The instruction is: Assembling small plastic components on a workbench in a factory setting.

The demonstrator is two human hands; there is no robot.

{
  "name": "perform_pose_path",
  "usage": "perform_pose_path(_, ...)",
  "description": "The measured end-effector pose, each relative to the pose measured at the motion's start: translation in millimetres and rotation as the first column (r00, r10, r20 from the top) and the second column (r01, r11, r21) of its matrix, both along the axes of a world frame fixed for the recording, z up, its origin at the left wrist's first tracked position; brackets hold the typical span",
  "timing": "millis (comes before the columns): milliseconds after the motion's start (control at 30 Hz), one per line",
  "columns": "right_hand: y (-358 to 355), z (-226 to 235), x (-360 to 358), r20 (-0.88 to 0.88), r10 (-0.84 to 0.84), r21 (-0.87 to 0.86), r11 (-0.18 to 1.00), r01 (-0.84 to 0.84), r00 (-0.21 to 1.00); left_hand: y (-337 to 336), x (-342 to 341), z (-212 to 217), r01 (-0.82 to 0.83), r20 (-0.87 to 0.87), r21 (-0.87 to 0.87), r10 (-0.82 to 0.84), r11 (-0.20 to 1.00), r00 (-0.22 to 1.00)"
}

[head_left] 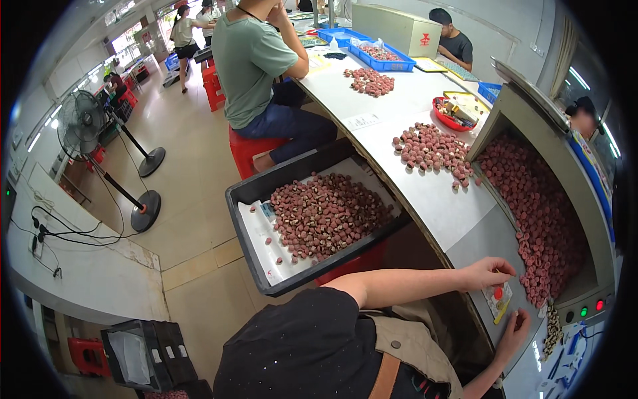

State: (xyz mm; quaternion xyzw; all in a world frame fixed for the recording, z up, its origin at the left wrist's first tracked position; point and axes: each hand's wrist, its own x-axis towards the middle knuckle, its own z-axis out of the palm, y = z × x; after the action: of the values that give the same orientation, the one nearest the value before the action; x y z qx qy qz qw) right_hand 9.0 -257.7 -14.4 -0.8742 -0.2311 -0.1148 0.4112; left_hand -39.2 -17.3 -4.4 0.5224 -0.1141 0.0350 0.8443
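Note:
My left hand (490, 272) reaches across the grey work surface, its fingers curled in a pinch. What is between them, if anything, is too small to name. Nearer the edge, my right hand (514, 330) is also closed, thumb against fingers, around something I cannot make out. Between both hands lies a small clear packet (497, 300) with a round red spot, and a thin yellow strip (500, 313) beside it. Just beyond the fingers, a large heap of small reddish-brown round pieces (531, 213) spills from an open-fronted metal box (551, 153).
A black crate (247, 249) of similar pieces stands left of the table. More lie loose on the white tabletop (372, 136), near a red basket (446, 122). A seated person (256, 73) is farther along. Standing fans (83, 123) are at far left. Lit buttons (584, 311) sit on the box.

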Motion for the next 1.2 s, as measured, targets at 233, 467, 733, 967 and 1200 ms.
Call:
perform_pose_path(233, 9, 13, -11, 0.144, 0.013, -0.129, 0.992, 0.006, 0.990, 5, -1, -1, 0.012, 0.021, 0.017, -0.012, 1.000, 1.000)
perform_pose_path(467, 15, 16, -17, 0.149, 0.080, -0.227, 0.973, -0.045, 0.986, 5, -7, -3, 0.021, 0.016, -0.014, -0.021, 1.000, 1.000)
perform_pose_path(733, -16, 2, -14, 0.131, -0.055, -0.132, 0.989, 0.073, 0.990, -10, 9, -1, 0.099, -0.115, -0.031, -0.102, 0.995, 0.988)
perform_pose_path(967, 31, 22, 11, 0.077, -0.001, -0.074, 0.997, 0.007, 0.997, 30, 18, 5, -0.048, -0.187, -0.251, 0.000, 0.967, 0.982)
perform_pose_path(1200, -13, 43, 2, -0.063, -0.165, -0.190, 0.970, 0.150, 0.984, 0, 42, 1, 0.130, -0.253, -0.378, -0.237, 0.917, 0.938)
